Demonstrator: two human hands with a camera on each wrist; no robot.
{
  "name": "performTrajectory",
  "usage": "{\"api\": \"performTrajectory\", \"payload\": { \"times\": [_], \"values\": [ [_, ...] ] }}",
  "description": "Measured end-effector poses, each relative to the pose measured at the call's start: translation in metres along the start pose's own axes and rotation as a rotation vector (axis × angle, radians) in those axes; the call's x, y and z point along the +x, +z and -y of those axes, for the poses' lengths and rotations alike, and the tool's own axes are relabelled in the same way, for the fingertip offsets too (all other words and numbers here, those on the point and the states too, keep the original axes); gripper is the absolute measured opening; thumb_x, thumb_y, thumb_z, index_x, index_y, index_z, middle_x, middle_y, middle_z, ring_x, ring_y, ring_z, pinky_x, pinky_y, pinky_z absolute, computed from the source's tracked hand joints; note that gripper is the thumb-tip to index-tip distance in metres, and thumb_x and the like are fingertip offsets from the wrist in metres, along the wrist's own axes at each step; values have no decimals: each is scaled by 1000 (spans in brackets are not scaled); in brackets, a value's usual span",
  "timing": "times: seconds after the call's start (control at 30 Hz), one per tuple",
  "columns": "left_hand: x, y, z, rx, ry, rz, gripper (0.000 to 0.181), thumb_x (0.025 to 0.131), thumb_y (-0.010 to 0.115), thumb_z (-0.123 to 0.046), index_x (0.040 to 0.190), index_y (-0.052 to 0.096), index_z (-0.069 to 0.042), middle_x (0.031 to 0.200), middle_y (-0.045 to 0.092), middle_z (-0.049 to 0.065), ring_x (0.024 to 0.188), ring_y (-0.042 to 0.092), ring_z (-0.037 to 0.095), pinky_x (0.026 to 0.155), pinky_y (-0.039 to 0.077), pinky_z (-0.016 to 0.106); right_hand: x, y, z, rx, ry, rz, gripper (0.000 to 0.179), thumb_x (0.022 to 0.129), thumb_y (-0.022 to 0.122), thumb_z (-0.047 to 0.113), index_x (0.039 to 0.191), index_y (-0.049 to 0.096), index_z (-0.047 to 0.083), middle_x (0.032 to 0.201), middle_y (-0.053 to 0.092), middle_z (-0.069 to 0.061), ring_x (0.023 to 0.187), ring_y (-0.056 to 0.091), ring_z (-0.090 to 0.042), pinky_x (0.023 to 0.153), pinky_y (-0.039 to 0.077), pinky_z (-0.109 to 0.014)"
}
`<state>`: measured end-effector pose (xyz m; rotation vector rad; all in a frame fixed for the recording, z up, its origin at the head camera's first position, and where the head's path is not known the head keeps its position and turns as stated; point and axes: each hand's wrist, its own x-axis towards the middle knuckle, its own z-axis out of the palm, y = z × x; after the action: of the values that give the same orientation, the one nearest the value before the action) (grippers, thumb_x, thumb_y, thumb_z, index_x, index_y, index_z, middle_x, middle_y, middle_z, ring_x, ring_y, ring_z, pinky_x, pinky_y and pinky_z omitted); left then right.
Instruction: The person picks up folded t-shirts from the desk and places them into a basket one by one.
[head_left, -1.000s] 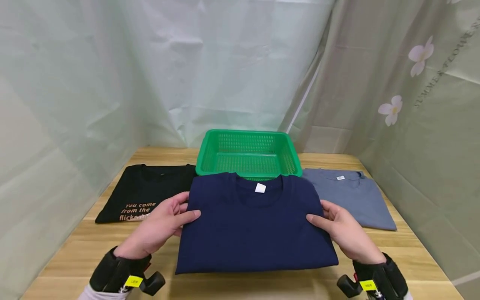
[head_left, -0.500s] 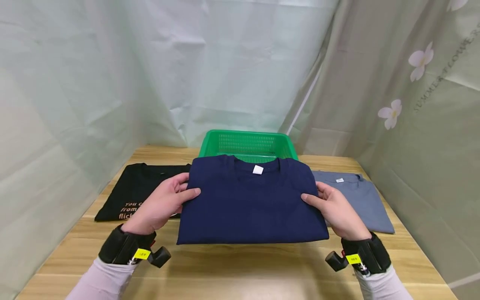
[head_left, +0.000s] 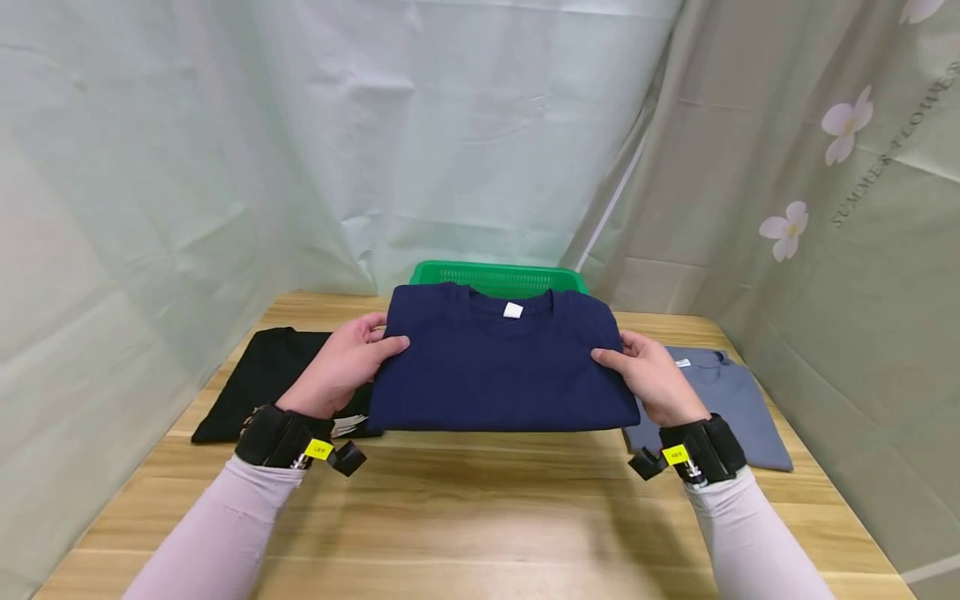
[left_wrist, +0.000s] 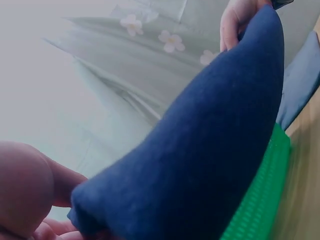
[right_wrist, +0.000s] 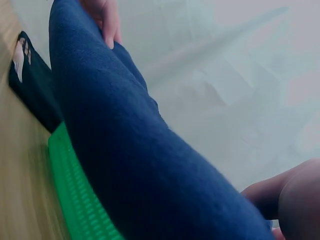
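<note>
Left hand (head_left: 341,365) and right hand (head_left: 660,379) each pinch a side edge of the folded navy shirt (head_left: 498,367), held mid-view above the table (head_left: 480,517). At its 12 o'clock, green basket (head_left: 498,274), mostly blocked by the shirt; black shirt (head_left: 258,371) at 9, grey-blue shirt (head_left: 738,404) at 3, each partly hidden by the nearer arm.

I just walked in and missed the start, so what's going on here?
A person is holding a folded navy shirt by its two sides, the left hand on one and the right hand on the other. The shirt is up off the table, and in the head view it hides much of the green basket behind it. A black shirt lies on the table to the left and a gray-blue shirt to the right.
</note>
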<state>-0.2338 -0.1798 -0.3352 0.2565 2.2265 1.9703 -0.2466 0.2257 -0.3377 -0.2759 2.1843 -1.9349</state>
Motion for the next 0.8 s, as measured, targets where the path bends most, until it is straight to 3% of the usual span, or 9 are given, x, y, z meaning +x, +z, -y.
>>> {"api": "performTrajectory", "payload": {
  "times": [0.27,0.8],
  "values": [
    [26,-5,-5,-5,3,-32,39,102,56,-9,138,44,1,114,67,15,89,67,27,69,59,31,31,-4,4,-13,-4,-24,42,102,58,11,138,45,-3,102,70,-10,83,68,-27,66,60,-33],
    [71,-13,-7,64,8,-178,40,101,60,-15,137,49,-1,107,69,15,84,68,24,64,58,26,81,-4,16,-177,20,-131,40,99,61,15,135,53,-1,113,65,-15,88,67,-24,68,58,-28]
  ]
}}
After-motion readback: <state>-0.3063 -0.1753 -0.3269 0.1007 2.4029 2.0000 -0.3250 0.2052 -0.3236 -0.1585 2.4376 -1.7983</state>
